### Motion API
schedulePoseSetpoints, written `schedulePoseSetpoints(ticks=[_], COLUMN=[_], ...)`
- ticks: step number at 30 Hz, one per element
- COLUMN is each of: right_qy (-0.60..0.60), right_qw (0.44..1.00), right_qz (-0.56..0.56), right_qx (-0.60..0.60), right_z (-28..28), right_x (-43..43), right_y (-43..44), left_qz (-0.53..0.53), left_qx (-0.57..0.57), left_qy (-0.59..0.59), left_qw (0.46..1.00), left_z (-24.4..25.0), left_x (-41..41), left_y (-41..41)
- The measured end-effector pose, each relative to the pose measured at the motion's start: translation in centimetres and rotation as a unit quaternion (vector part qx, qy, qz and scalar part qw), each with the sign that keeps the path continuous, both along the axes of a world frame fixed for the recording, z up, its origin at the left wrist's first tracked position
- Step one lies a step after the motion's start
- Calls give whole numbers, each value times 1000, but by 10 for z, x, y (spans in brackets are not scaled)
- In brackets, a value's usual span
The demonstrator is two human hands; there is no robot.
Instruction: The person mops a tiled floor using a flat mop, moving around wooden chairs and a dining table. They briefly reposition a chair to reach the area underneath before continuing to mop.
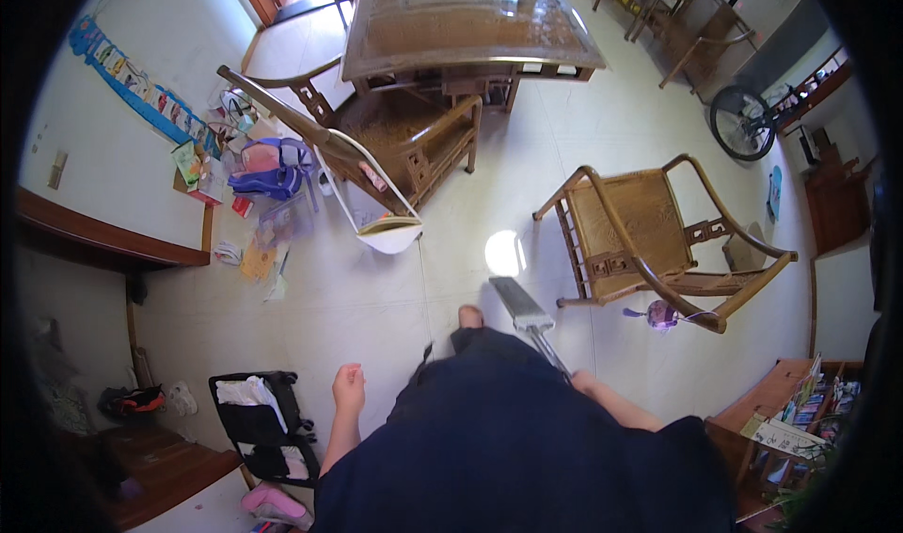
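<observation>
At my right side, my right hand is closed around the metal pole of a flat, grey rectangular cleaning head, perhaps a mop or a handheld vacuum. The head is beyond my bare foot, low by the pale floor; whether it touches is unclear. My left hand hangs at the left with its fingers curled and nothing visible in it. An open black suitcase with white cloth inside lies on the floor to its left.
A wooden armchair stands ahead right, a second ahead left with a white bag hung on it. Behind is a wooden table. Backpacks and papers lie left; a bicycle wheel and bookshelf stand right.
</observation>
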State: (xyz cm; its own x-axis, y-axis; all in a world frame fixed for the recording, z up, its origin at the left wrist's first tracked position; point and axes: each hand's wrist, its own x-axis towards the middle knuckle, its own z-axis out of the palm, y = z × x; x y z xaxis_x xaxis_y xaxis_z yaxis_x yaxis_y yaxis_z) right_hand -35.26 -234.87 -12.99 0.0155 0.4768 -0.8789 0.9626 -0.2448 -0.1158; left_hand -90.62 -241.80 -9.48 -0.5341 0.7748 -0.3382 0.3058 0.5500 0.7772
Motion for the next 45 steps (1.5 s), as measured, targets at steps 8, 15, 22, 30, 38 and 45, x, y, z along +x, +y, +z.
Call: schedulePoseSetpoints(ticks=[8,15,22,30,38,45], right_qy=[65,21,140,191,184,33], right_qw=[987,990,913,893,935,987], right_qz=[-146,-135,-384,-406,-301,-158], right_qx=[-32,31,5,42,35,-2], right_z=[61,72,120,139,100,15], right_x=[-46,-104,-125,-64,68,128], right_y=[89,116,188,327,485,528], left_qz=[-12,-89,-106,-134,-43,-81], left_qx=[-45,-74,-37,-35,-69,-111], left_qy=[-66,-52,-100,-64,-76,-39], left_qw=[997,992,989,988,994,990], left_z=[16,-10,-12,-18,0,88], left_x=[-10,-61,-84,-42,62,150], left_y=[41,88,176,237,292,382])
